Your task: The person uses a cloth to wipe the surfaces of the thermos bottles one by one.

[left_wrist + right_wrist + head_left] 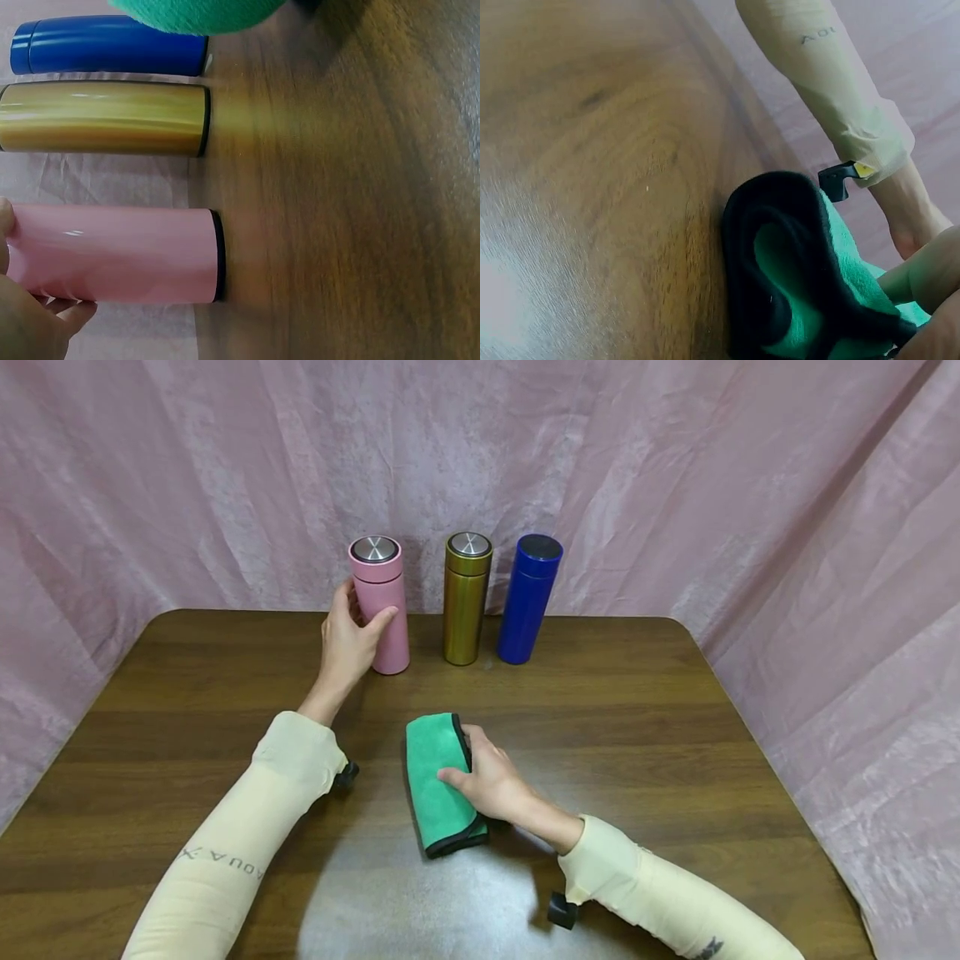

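Observation:
At the back left of the table, my left hand [349, 635] grips a pink thermos flask [390, 635] around its body, thumb across the front. The flask stands upright, with a silver-topped lid; its base shows in the left wrist view [150, 255]. Nearer the front, my right hand [495, 781] holds a folded green cloth [437, 777] with black edging, thumb on top and the other fingers mostly hidden behind it. In the right wrist view the folded end of the cloth [844, 251] shows its layered black border.
A gold thermos flask [465, 610] stands right of the pink one, and a blue thermos flask [527, 602] beyond it. The wooden table [637, 718] carries them all. Pink curtains [480, 452] hang behind the table and along its sides.

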`<control>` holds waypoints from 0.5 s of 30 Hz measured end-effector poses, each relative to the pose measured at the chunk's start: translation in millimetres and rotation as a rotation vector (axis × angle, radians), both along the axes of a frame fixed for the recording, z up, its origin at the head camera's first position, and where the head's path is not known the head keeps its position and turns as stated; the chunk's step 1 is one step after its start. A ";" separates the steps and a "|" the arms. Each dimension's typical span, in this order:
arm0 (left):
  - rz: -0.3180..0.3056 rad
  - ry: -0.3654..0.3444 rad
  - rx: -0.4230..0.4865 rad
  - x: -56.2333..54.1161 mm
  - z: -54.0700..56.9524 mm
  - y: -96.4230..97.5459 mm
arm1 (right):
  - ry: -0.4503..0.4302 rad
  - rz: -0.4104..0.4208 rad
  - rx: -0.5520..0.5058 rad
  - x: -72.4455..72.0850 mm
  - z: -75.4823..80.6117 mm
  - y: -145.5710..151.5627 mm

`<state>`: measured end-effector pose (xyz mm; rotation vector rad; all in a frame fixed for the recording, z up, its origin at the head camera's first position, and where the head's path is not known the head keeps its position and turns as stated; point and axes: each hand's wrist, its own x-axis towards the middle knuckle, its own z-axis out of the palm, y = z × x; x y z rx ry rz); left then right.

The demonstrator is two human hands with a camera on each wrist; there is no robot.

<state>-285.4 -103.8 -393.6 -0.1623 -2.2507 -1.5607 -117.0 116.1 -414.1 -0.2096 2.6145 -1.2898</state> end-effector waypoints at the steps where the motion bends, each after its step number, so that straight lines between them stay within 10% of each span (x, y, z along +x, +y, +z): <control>1: 0.001 0.000 -0.007 -0.3 0.5 -0.2 | -0.006 -0.001 -0.024 0.5 0.2 1.4; 15: -0.011 -0.001 0.018 0.2 1.1 -3.2 | -0.080 -0.054 -0.347 1.7 9.7 39.9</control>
